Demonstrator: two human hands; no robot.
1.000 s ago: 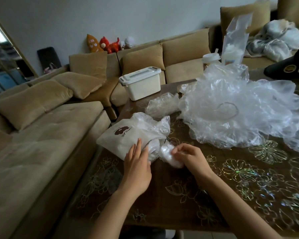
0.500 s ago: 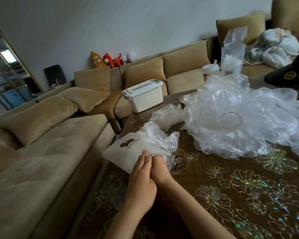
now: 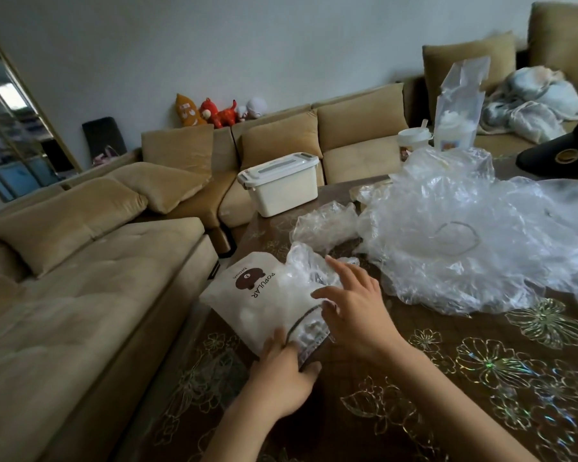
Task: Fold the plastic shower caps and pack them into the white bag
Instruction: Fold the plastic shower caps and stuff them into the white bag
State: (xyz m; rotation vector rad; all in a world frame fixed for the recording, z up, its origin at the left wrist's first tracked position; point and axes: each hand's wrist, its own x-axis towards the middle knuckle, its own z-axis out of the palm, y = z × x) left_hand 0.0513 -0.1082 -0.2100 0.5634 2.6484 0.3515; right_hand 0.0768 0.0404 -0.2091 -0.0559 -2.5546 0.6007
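While left hand (image 3: pixel 281 371) pinches rim of matte white bag (image 3: pixel 244 305) | right hand (image 3: pixel 357 311) splayed, empty

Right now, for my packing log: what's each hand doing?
Left hand: pinches the white bag at its open rim.
Right hand: open, fingers spread over the bag, holding nothing.

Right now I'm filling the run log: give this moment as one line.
left hand: grips white bag rim | right hand: open over bag mouth | shower caps: heaped on table
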